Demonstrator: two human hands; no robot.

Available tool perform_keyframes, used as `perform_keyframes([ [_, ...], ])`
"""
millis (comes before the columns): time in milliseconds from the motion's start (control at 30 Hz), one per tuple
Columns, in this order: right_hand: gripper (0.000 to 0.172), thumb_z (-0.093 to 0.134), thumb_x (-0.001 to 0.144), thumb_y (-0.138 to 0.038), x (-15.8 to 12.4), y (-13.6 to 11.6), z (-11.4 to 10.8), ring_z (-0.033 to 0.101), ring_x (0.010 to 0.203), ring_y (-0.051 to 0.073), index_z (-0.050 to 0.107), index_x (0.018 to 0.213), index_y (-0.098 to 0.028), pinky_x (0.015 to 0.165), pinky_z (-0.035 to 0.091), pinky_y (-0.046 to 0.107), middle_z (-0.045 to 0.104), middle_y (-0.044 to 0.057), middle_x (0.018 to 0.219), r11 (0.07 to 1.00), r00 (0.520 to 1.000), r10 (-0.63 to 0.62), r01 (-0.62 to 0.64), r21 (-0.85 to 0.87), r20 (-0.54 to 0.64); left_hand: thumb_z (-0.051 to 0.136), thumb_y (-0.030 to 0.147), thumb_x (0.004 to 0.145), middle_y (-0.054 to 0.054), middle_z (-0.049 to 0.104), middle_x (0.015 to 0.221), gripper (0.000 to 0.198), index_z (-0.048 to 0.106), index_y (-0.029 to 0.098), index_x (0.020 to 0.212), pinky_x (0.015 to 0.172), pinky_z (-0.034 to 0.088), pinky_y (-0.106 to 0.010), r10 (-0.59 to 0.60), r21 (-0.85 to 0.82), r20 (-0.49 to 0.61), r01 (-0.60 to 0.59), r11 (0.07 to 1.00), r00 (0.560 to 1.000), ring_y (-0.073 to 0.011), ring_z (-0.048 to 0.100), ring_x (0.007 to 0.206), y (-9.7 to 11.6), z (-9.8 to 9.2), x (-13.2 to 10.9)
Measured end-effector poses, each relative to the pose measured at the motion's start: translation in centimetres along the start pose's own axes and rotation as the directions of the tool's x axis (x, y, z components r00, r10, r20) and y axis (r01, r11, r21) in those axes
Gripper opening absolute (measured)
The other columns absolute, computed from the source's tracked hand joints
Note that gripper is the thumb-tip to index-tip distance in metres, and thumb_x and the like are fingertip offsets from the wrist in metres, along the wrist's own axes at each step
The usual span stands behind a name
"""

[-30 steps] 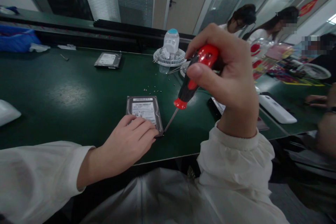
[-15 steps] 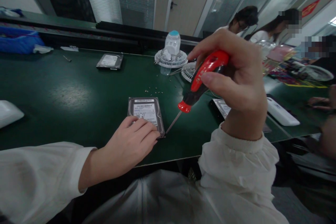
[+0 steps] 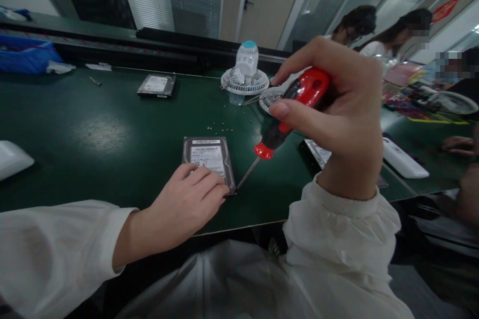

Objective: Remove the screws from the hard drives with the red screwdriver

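A hard drive (image 3: 207, 152) with a white label lies on the green table near its front edge. My left hand (image 3: 187, 204) rests over the drive's near part, its fingers together and gripping it. In my right hand (image 3: 333, 99) is a red and black screwdriver (image 3: 275, 134), held by the handle between thumb and fingers. Its tip meets the drive's near right corner; the screw there is too small to make out. Several small screws (image 3: 220, 128) lie scattered beyond the drive.
Another hard drive (image 3: 157, 84) lies farther back. A white fan (image 3: 245, 79) stands past the screws. To the right are a partly hidden drive (image 3: 316, 153) and a white case (image 3: 404, 158). White object (image 3: 14, 160) at the left edge, blue bag (image 3: 28, 55) behind. People sit at the right.
The fingers and thumb of my right hand have shifted round the screwdriver handle, which has turned a little. The tip stays at the drive's corner. My left hand has hardly moved.
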State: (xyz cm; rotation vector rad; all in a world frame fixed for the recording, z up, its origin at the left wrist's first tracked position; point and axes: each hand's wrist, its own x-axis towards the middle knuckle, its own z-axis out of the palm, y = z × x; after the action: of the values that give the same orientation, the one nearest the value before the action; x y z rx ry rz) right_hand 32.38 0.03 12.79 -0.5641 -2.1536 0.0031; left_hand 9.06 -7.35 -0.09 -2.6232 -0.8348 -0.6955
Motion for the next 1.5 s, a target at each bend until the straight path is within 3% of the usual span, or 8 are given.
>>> perform_keyframes([
  [133, 0.027, 0.061, 0.086, -0.043, 0.0, 0.2, -0.2, 0.052, 0.071, 0.01, 0.066, 0.098, -0.019, 0.069, 0.043, 0.028, 0.061, 0.001, 0.089, 0.995, 0.995, -0.091, 0.089, 0.05, 0.037, 0.061, 0.02, 0.095, -0.003, 0.073, 0.099, 0.011, 0.069, 0.018, 0.102, 0.081, 0.043, -0.043, -0.007, 0.019, 0.034, 0.006, 1.0, 0.999, -0.0243, 0.062, 0.09, 0.0, 0.2, -0.1],
  [300, 0.049, 0.049, 0.093, -0.063, -0.1, 0.1, 0.0, 0.045, 0.066, 0.008, 0.066, 0.089, -0.017, 0.064, 0.038, 0.027, 0.057, 0.001, 0.079, 0.999, 1.0, -0.017, 0.017, -0.038, -0.005, 0.062, 0.019, 0.095, -0.003, 0.073, 0.101, 0.013, 0.068, 0.018, 0.107, 0.084, 0.043, -0.043, 0.006, 0.042, 0.042, -0.008, 0.999, 0.999, -0.0236, 0.062, 0.091, 0.0, 0.2, -0.1],
  [433, 0.026, 0.061, 0.087, -0.044, -0.2, 0.6, -0.1, 0.049, 0.067, 0.009, 0.066, 0.09, -0.018, 0.066, 0.041, 0.028, 0.06, 0.0, 0.083, 0.999, 0.999, -0.044, 0.044, 0.026, -0.007, 0.058, 0.022, 0.098, -0.003, 0.073, 0.098, 0.014, 0.069, 0.018, 0.106, 0.081, 0.043, -0.042, -0.006, 0.027, 0.018, 0.005, 1.0, 1.0, -0.0233, 0.062, 0.089, 0.0, 0.2, 0.2],
  [567, 0.034, 0.055, 0.088, -0.049, -0.4, 0.9, -0.4, 0.053, 0.07, 0.012, 0.068, 0.098, -0.02, 0.066, 0.043, 0.031, 0.06, 0.002, 0.085, 0.993, 0.998, -0.064, 0.062, 0.104, 0.019, 0.058, 0.024, 0.098, -0.004, 0.073, 0.094, 0.016, 0.071, 0.017, 0.102, 0.079, 0.043, -0.043, -0.012, 0.039, -0.015, 0.012, 0.999, 1.0, -0.0235, 0.062, 0.086, 0.1, 0.4, 0.8],
  [700, 0.02, 0.065, 0.085, -0.039, -0.5, 0.7, -0.5, 0.048, 0.068, 0.008, 0.067, 0.091, -0.021, 0.066, 0.041, 0.029, 0.062, -0.001, 0.086, 1.0, 1.0, -0.031, 0.031, 0.004, -0.002, 0.059, 0.026, 0.097, -0.003, 0.073, 0.09, 0.017, 0.073, 0.017, 0.098, 0.08, 0.042, -0.044, -0.014, 0.05, -0.033, 0.015, 0.999, 0.999, -0.0237, 0.062, 0.084, 0.2, 0.6, 1.3],
  [967, 0.032, 0.062, 0.082, -0.053, -0.7, 2.3, 0.6, 0.05, 0.062, 0.008, 0.073, 0.086, -0.024, 0.06, 0.041, 0.026, 0.06, -0.001, 0.075, 0.984, 0.964, -0.098, 0.131, 0.122, -0.249, 0.059, 0.024, 0.097, -0.002, 0.073, 0.089, 0.017, 0.074, 0.017, 0.091, 0.085, 0.041, -0.048, -0.018, 0.037, -0.033, 0.019, 0.999, 0.999, -0.0246, 0.062, 0.086, 0.3, 0.3, 1.6],
  [1233, 0.027, 0.065, 0.072, -0.046, 0.0, 3.5, 1.1, 0.043, 0.051, 0.01, 0.068, 0.066, -0.02, 0.053, 0.031, 0.029, 0.048, 0.001, 0.059, 0.944, 0.888, -0.035, 0.181, 0.277, -0.459, 0.054, 0.02, 0.098, 0.0, 0.072, 0.086, 0.022, 0.072, 0.021, 0.086, 0.086, 0.038, -0.048, -0.001, 0.019, -0.02, 0.002, 1.0, 1.0, -0.023, 0.06, 0.083, 0.5, 0.2, 1.8],
  [1500, 0.021, 0.053, 0.075, -0.043, -0.6, 5.5, 1.6, 0.035, 0.053, 0.01, 0.059, 0.07, -0.023, 0.052, 0.031, 0.029, 0.048, 0.001, 0.068, 0.961, 0.894, 0.059, 0.069, 0.267, -0.444, 0.057, 0.015, 0.094, 0.001, 0.068, 0.085, 0.017, 0.068, 0.021, 0.084, 0.091, 0.038, -0.05, 0.065, 0.112, -0.001, -0.065, 0.992, 0.998, -0.023, 0.057, 0.084, 0.5, 0.3, 1.9],
])
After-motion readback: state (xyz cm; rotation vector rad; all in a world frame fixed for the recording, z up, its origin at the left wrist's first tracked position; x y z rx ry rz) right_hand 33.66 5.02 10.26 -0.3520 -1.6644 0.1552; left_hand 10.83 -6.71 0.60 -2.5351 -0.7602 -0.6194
